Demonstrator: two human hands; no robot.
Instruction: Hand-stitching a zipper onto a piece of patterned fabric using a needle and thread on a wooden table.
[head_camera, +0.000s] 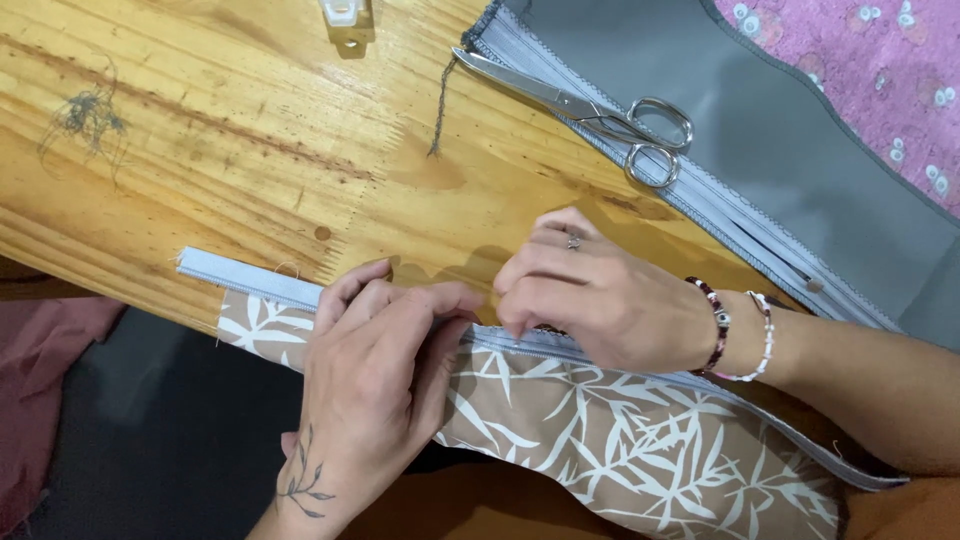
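Both hands pinch a pale zipper tape (255, 281) along tan leaf-print fabric (640, 440): left hand (375, 375), right hand (585, 295). Steel scissors (590, 110) lie on grey fabric (800, 160) on the wooden worktop (230, 150).

Tan fabric w/ white leaf print (640, 440) lay over the near edge of the wooden table, hanging toward the lap. Pale grey-blue zipper tape (250, 280) ran along its top edge, left end sticking out flat past the fabric's corner.
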